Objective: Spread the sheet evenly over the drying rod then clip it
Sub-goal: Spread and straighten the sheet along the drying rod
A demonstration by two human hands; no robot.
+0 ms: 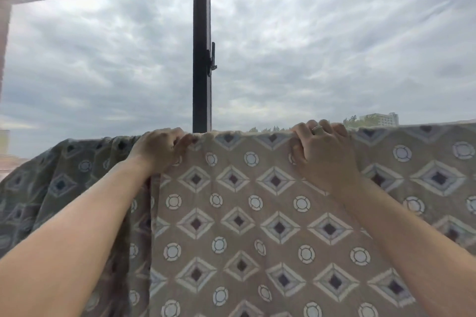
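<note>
While the sheet [257,213] hangs left-to-right, left hand [161,148] and right hand [322,152] pinch its top fold.

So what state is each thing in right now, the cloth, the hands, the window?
sheet: draped over the top line, flat on the right, bunched on the left, no clip in view
left hand: closed on the sheet's top edge
right hand: closed on the top edge, ring on one finger
window latch: cannot tell whether locked
</note>
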